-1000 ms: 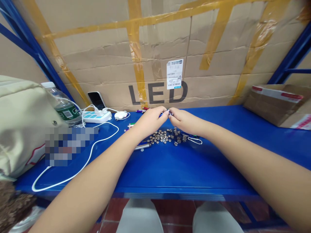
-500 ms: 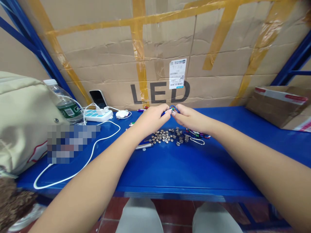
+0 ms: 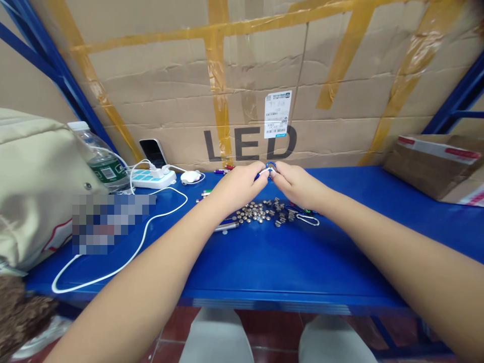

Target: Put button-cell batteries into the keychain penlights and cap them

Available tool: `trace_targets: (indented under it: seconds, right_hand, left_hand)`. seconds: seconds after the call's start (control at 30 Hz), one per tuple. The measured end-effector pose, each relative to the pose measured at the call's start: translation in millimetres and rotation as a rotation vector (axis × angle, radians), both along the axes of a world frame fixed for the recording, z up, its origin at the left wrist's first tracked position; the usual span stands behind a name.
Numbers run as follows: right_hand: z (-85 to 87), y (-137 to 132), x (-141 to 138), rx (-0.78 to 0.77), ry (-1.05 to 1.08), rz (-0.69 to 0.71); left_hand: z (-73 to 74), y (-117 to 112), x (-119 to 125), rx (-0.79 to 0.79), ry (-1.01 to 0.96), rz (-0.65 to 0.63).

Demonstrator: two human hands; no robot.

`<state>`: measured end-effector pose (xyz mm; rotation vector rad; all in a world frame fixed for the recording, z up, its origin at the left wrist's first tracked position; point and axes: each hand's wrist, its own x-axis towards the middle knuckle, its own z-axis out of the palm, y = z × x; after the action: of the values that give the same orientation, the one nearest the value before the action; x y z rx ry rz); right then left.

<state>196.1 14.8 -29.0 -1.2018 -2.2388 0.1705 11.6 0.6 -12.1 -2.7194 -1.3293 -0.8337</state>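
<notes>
The left hand (image 3: 240, 189) and right hand (image 3: 300, 186) are together near the rear edge of the blue steel shelf (image 3: 287, 262), fingertips closed on a small blue carabiner (image 3: 270, 165). The carabiner is held raised above the shelf, clear of the parts below, where both hands can reach it. The fingers cover most of it, so any attached part cannot be identified with confidence. A loose heap of metal button cells (image 3: 260, 213) lies directly below the hands, within easy reach. A silver carabiner (image 3: 308, 220) rests just right of the heap, and a silver penlight (image 3: 226, 227) just left of it. A white power strip (image 3: 153, 179) sits well left, apart from the hands.
</notes>
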Motion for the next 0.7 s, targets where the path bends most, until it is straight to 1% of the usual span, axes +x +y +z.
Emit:
trace_targets:
  seconds: [0.13, 0.2, 0.3, 0.37, 0.4, 0.43, 0.47, 0.5, 0.57, 0.6, 0.63, 0.7]
  right_hand:
    - [1.3, -2, -2, 0.011, -0.003, -0.019]
    - [4.0, -2, -1, 0.016, -0.011, -0.022]
    - [12.2, -1, 5, 0.044, -0.008, -0.099]
    - [19.4, 0, 12, 0.059, -0.035, -0.176]
    - [22.8, 1, 17, 0.042, -0.065, -0.197]
    - [25.7, 2, 23, 0.002, -0.107, -0.212]
    - [28.0, 3, 29, -0.068, -0.153, -0.198]
    - [29.7, 4, 35, -0.185, -0.210, -0.187]
    - [31.5, 4, 47, -0.502, -0.345, -0.288]
    - [32.0, 4, 52, -0.617, -0.391, -0.352]
    - [32.3, 4, 57, -0.689, -0.428, -0.387]
    - [32.5, 4, 63, -0.729, -0.450, -0.405]
  left_hand:
    - [4.1, -9, 5, 0.046, 0.127, 0.075]
    - [5.0, -13, 7, 0.043, 0.205, 0.102]
    - [2.5, -16, 10, -0.002, 0.322, 0.075]
    - [-0.1, -15, 11, -0.032, 0.345, 0.036]
    - [-0.9, -15, 11, -0.042, 0.330, 0.025]
    - [-1.4, -13, 11, -0.050, 0.305, 0.023]
    - [-1.5, -12, 10, -0.061, 0.277, 0.026]
    - [-1.3, -11, 9, -0.071, 0.252, 0.034]
    - [-1.0, -8, 6, -0.092, 0.227, 0.050]
    - [-1.1, -7, 5, -0.101, 0.226, 0.053]
    - [-1.5, -6, 4, -0.106, 0.229, 0.052]
    - [-2.9, -4, 3, -0.113, 0.236, 0.044]
